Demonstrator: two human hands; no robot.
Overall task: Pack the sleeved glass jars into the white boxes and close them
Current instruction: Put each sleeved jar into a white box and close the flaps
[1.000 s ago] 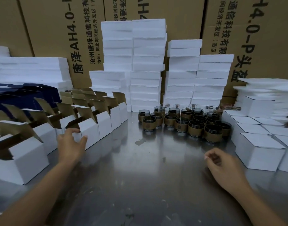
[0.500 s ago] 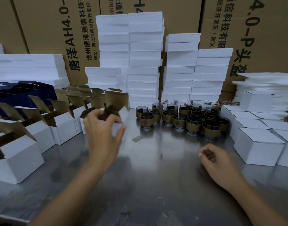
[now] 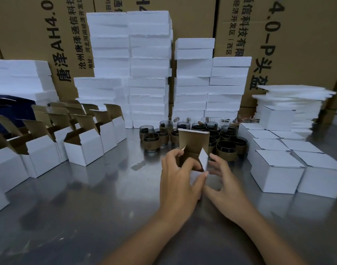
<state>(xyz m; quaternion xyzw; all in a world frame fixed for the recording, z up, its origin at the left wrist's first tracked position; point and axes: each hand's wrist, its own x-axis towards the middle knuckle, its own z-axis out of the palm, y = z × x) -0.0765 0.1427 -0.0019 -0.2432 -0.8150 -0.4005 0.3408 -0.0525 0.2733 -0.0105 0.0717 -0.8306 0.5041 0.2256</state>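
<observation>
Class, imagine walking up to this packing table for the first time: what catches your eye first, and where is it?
Centre front, the left hand and right hand hold one open white box above the steel table. Behind it cluster sleeved glass jars; white foam slabs tower at the back.

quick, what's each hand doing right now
Left hand: closed on the open white box.
Right hand: fingers spread, open, beside that box; contact unclear.

You've got one open white box (image 3: 199, 165) mid-table, brown lid flap upright. Sleeved glass jars (image 3: 194, 136) cluster just behind it, open boxes (image 3: 83, 150) lined left, closed boxes (image 3: 278, 171) right.
</observation>
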